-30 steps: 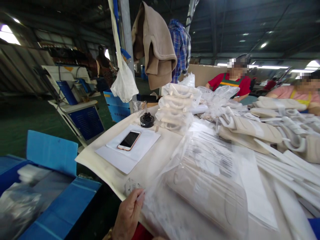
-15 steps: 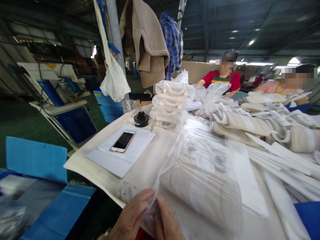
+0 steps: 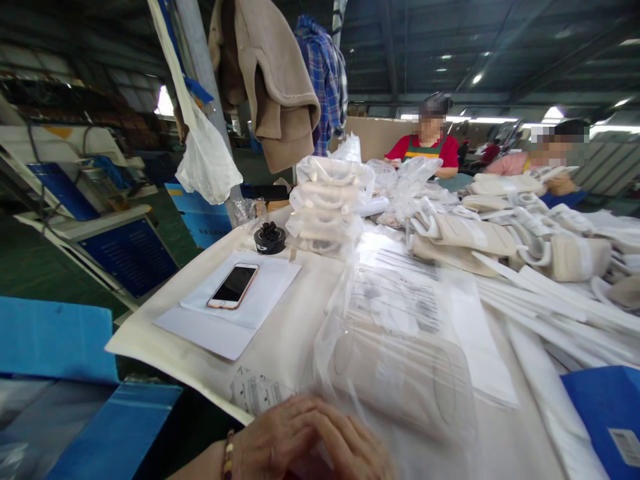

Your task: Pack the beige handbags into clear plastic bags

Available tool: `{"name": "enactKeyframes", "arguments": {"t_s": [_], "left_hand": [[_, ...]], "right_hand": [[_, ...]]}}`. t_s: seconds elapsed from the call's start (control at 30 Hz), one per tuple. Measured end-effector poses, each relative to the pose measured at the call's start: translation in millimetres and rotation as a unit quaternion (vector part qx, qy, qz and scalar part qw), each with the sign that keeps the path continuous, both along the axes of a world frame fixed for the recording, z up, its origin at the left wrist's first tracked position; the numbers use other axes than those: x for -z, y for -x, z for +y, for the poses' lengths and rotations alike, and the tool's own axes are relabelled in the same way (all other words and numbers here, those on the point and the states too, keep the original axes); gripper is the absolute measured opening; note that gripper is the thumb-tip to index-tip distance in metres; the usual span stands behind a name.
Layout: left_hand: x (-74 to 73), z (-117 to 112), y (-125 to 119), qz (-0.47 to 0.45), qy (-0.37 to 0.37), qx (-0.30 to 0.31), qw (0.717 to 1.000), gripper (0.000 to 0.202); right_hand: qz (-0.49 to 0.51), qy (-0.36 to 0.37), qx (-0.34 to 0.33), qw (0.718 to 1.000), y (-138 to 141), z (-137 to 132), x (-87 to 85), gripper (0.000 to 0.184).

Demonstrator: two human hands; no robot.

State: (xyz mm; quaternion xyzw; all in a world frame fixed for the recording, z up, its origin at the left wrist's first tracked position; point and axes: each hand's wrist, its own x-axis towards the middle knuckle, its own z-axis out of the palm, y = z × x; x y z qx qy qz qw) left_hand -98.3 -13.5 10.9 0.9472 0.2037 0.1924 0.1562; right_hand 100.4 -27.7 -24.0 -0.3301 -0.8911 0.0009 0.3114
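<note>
A clear plastic bag (image 3: 400,380) lies on the table in front of me, with a beige padded piece and a printed sheet showing through it. At the bag's near left edge, my left hand (image 3: 270,437), with a beaded bracelet at the wrist, has its fingers bent and closed. My right hand (image 3: 350,437) is pressed up against it, fingers curled and slightly blurred. Both hands gather the film between them; the fingertips are partly hidden. Just beyond my left hand is a bit of clear film with printing (image 3: 257,390).
A phone (image 3: 233,285) lies on white paper (image 3: 200,333), near a black tape roll (image 3: 270,239). Bagged pieces are stacked behind (image 3: 330,200). Beige pieces (image 3: 470,233) and white strips (image 3: 560,307) cover the right side. A blue box (image 3: 85,427) stands lower left. Two people sit across.
My hands have drawn closer together and over each other at the bag's edge. The view has turned a little to the right. The bag lies in about the same place.
</note>
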Motion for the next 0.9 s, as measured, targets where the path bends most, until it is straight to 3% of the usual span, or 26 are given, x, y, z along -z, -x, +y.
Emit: {"name": "enactKeyframes", "arguments": {"t_s": [0.1,0.23,0.3,0.4,0.57,0.73,0.8,0.9], "left_hand": [[-8.6,3,13,0.059,-0.027,0.002,0.998,0.035],[0.3,25,36,0.097,-0.229,-0.057,0.967,0.041],[7.6,40,37,0.084,-0.304,-0.012,0.949,0.035],[15.2,59,25,0.044,-0.360,0.057,0.930,0.027],[15.9,68,15,0.064,-0.380,0.110,0.916,0.026],[12.1,67,15,0.072,-0.375,0.105,0.918,0.032],[13.7,65,10,0.044,-0.370,0.090,0.924,0.032],[18.4,60,1,-0.003,-0.334,0.065,0.940,0.029]], "right_hand": [[-0.024,0.001,0.016,1.000,-2,13,7.3,0.033],[-0.008,0.093,0.007,0.996,-9,10,30.8,0.050],[0.001,0.145,0.003,0.989,-10,6,36.0,0.055],[0.019,0.191,0.001,0.981,-11,3,34.5,0.059],[0.037,0.199,0.013,0.979,-11,0,30.0,0.046],[0.063,0.226,0.026,0.972,-5,0,24.4,0.041],[0.073,0.194,0.023,0.978,-9,0,14.4,0.029],[0.062,0.063,0.023,0.996,-42,-7,-9.6,0.021]]}}
